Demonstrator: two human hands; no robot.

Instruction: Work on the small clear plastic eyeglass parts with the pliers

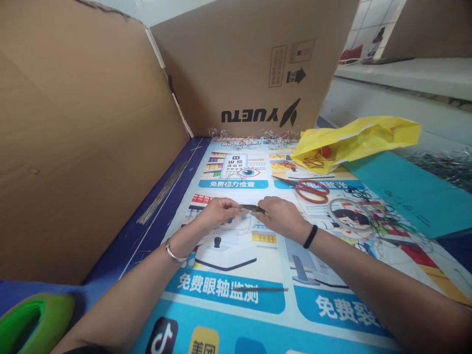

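Note:
In my right hand point(280, 214) is a pair of pliers point(252, 208) with dark pointed jaws and a bit of yellow at the grip. The jaws point left and reach the fingertips of my left hand point(222, 211). Those fingertips are pinched on a thin wire at the jaw tips. A faint loop of thin wire point(241, 230) shows just below both hands. Beyond my right hand lie orange-handled scissors point(312, 191), with dark blades toward the left. A thin grey rod point(260, 289) rests on the printed sheet nearer to me.
Cardboard panels point(236, 69) stand behind and at left. A bundle of thin rods point(162, 191) lies left. At right are a yellow bag point(354, 140), a teal sheet point(409, 191), a pale ring point(350, 215) and tangled wire point(393, 223). A green tape roll point(55, 314) sits near left.

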